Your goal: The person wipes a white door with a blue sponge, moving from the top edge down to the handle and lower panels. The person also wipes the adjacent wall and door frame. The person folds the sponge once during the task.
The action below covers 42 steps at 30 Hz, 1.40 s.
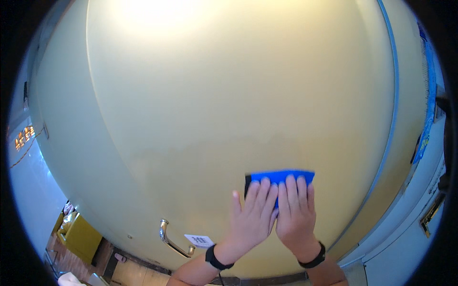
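My left hand (253, 212) and my right hand (296, 211) lie side by side, backs towards me, on a flat blue piece (282, 174) with a black left edge, perhaps a cloth or pad. It rests against a large pale frosted door panel (229, 107). The fingers are extended over it, and its top edge shows above the fingertips. The palms are hidden. A black band circles each wrist. Left of my left wrist, a white sign (199, 240) with writing sticks to the panel beside a shiny metal door handle (171, 243).
A blue strip (396, 71) runs down the panel's right side. Lower left, beyond the panel, stand a yellow-green box-like piece of furniture (82, 237) with items in it and a pinkish shoe (120, 257) on the floor. A white door (397, 250) is at lower right.
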Each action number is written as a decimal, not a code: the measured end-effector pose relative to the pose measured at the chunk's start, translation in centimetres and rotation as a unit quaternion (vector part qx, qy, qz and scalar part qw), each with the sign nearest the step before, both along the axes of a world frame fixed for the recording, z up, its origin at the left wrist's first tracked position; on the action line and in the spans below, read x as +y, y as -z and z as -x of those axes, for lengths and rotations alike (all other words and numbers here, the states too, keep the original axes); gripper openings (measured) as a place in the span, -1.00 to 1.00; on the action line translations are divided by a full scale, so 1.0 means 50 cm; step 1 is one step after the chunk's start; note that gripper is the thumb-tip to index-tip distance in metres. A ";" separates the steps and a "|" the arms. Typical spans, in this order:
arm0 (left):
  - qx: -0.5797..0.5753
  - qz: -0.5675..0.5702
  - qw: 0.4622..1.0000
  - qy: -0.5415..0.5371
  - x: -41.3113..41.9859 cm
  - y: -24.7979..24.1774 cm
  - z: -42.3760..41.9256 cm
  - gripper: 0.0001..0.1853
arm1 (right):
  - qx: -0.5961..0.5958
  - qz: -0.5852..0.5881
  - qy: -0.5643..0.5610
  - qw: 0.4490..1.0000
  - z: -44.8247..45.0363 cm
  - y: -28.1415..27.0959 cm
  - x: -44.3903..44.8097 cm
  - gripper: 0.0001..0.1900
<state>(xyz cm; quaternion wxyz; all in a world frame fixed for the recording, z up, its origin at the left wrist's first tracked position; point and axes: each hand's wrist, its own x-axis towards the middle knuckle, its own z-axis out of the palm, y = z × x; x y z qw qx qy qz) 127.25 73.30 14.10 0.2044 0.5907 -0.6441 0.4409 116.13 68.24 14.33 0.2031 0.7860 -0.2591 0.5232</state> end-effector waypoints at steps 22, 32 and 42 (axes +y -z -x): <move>-0.033 -0.001 0.999 0.020 -0.038 0.053 0.064 -0.45 | -0.032 0.029 -0.006 0.999 0.076 0.057 -0.040 -0.62; 0.060 0.077 0.995 -0.027 -0.047 -0.105 0.052 -0.45 | -0.031 0.007 -0.056 0.998 0.055 -0.094 -0.057 -0.60; 0.044 0.066 0.997 -0.023 -0.018 -0.018 0.034 -0.48 | 0.004 -0.010 -0.085 0.996 0.045 -0.029 -0.026 -0.59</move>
